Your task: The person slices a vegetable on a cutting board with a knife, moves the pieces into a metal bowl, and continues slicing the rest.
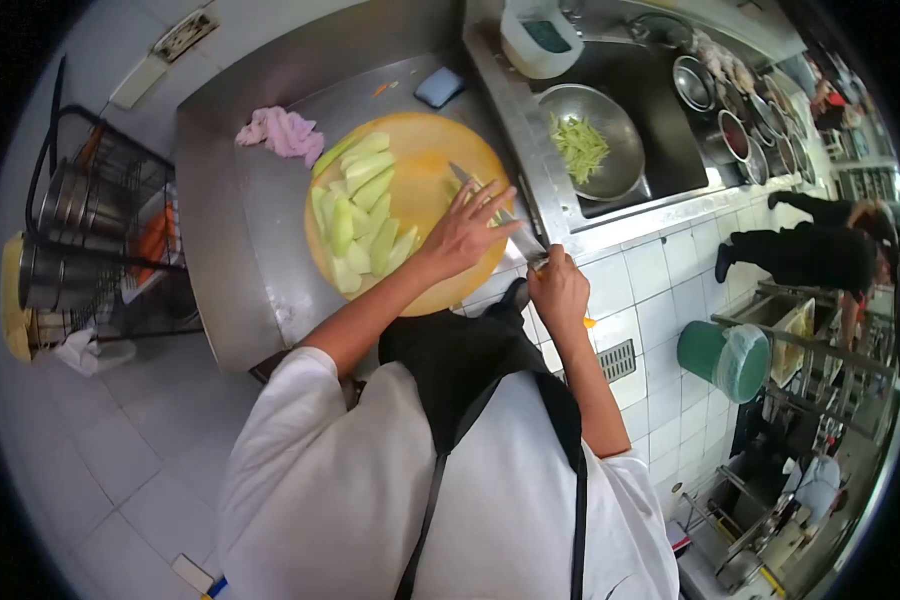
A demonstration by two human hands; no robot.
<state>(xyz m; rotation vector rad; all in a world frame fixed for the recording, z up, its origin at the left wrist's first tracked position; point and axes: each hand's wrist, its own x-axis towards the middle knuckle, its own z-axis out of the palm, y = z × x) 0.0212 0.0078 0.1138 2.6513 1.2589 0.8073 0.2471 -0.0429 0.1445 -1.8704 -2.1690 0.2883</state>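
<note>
The person wears a white short-sleeved shirt (370,480), its sleeves ending above the elbows in the lower half of the frame. Over it lies a black apron (460,365) with narrow black straps running down the back. Both forearms are bare.

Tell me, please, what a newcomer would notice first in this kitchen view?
The round yellow cutting board on the steel counter, piled with pale green vegetable pieces. At its right edge, the left hand steadies some pieces while the right hand holds a knife. In the sink beyond sits a metal bowl of green strips.
</note>
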